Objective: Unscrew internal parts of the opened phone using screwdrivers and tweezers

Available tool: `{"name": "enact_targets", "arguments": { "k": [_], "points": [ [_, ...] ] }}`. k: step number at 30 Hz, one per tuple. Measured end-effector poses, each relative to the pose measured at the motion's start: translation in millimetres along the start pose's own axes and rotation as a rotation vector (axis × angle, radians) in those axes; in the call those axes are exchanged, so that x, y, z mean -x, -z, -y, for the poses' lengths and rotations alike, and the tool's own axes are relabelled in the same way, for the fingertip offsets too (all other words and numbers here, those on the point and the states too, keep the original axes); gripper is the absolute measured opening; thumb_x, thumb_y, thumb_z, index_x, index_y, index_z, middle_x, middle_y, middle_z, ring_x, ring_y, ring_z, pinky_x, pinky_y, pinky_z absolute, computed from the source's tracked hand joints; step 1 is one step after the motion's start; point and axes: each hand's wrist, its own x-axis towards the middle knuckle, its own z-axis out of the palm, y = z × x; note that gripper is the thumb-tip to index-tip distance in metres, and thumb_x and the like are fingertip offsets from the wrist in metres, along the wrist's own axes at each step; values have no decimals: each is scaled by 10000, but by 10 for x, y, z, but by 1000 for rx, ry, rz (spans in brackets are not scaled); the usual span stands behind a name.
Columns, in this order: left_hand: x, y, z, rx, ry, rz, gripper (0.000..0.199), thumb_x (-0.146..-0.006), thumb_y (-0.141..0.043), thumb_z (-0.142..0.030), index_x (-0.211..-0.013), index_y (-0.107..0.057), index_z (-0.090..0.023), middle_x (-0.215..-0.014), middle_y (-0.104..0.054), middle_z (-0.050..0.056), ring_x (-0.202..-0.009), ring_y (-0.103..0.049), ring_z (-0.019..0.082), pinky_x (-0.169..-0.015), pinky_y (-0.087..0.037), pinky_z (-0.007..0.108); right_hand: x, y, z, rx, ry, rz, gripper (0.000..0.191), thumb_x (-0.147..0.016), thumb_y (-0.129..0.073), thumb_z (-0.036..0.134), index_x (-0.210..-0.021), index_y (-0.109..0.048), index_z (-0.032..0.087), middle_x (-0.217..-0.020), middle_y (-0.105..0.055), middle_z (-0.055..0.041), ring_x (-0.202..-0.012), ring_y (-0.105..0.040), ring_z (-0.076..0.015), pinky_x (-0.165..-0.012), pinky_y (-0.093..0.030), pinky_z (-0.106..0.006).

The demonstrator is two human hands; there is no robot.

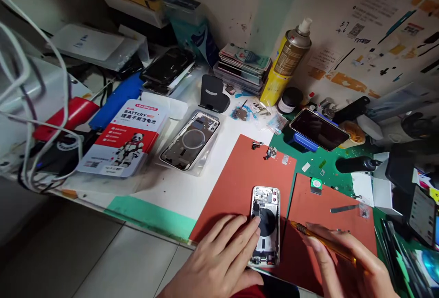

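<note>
Two hands at an opened phone on a red mat.

Head view: the left hand [219, 261] lies flat, fingers spread and released, fingertips touching the opened phone housing [265, 225] at 6 o'clock on the red mat [236, 174]. The right hand [346, 266], at 5 o'clock, grasps an orange-handled tool [322, 241], its tip just beside the housing. A second phone shell [190, 141] lies toward 11 o'clock, a spray can [286, 62] at 1 o'clock.
</note>
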Motion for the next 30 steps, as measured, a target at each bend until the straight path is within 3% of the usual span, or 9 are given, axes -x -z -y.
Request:
{"name": "enact_targets", "arguments": {
  "k": [3, 7, 10, 18, 24, 30],
  "points": [
    [-46, -37, 84, 27, -35, 24, 468, -1011, -531, -526, -1241, -711, -160, -1367, -704, 35, -1162, -614, 261, -1033, -438, 421, -121, -73, -52, 93, 125, 112, 293, -916, -714, 294, -1198, -657, 240, -890, -776, 5, -659, -746, -147, -536, -592, -214],
    [-33, -110, 98, 69, -36, -17, 460, -1000, -555, -531, -1190, -726, -149, -1294, -741, 46, -1117, -635, 257, -1016, -453, 425, -165, -199, -16, 137, 87, 124, 202, -992, -614, 341, -1150, -646, 221, -917, -776, 7, -707, -753, -136, -632, -604, -236],
    [-17, -128, 91, 92, -10, -37, 486, -957, -622, -549, -1178, -726, -129, -1278, -747, 70, -1117, -644, 266, -1030, -453, 435, -175, -261, 47, 154, 79, 139, 195, -984, -632, 350, -1140, -650, 234, -902, -776, 24, -706, -752, -133, -587, -583, -229],
    [47, -197, 58, 104, 4, -41, 514, -925, -665, -563, -1177, -728, -120, -1306, -731, 76, -1173, -642, 282, -1095, -432, 471, -255, -440, 95, -19, 137, 231, 239, -974, -627, 225, -1210, -605, 197, -963, -771, -3, -765, -756, -118, -732, -625, -220],
    [103, -264, 23, 126, 23, -87, 483, -908, -691, -554, -1120, -739, -123, -1295, -733, 73, -1206, -639, 285, -1150, -416, 478, -371, -517, 152, 81, 241, 224, 169, -1003, -595, 283, -1149, -623, 205, -917, -774, 28, -724, -754, -88, -640, -581, -137],
    [102, -270, 35, 109, 23, -98, 479, -917, -672, -565, -1117, -739, -136, -1282, -736, 72, -1196, -645, 279, -1148, -418, 465, -369, -507, 178, 131, 211, 241, 191, -1018, -573, 347, -1152, -626, 222, -906, -776, 24, -700, -753, -106, -570, -571, -160]
  ]
}}
